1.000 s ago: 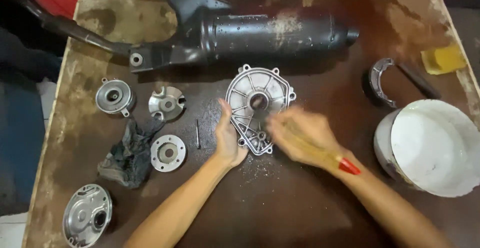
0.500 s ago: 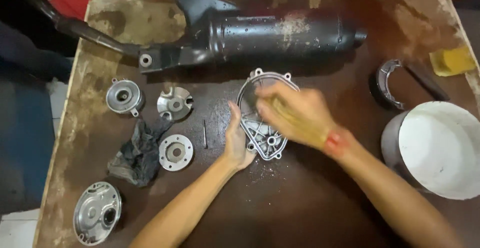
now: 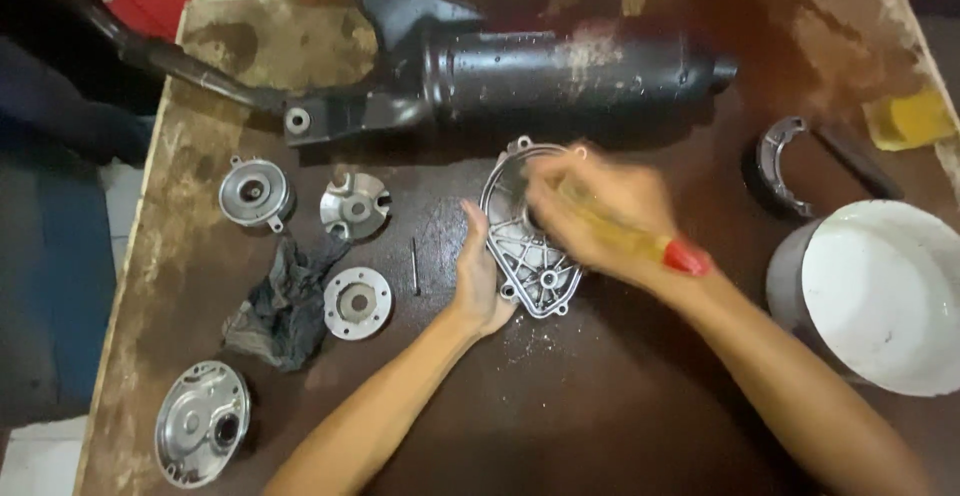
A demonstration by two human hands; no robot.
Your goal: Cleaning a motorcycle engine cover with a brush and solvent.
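Two hands at the middle of the brown desk [image 3: 640,436]: left hand [image 3: 478,281] flat, fingers together, pressed against the left edge of the ribbed grey metal cover [image 3: 525,246]; right hand [image 3: 600,218], blurred, closed around a yellow tool with a red end [image 3: 686,257], over the cover's upper part. Around them: black exhaust pipe [image 3: 560,71] above, round metal parts [image 3: 357,303] and dark rag [image 3: 282,301] to the left, white bucket [image 3: 880,296] to the right.
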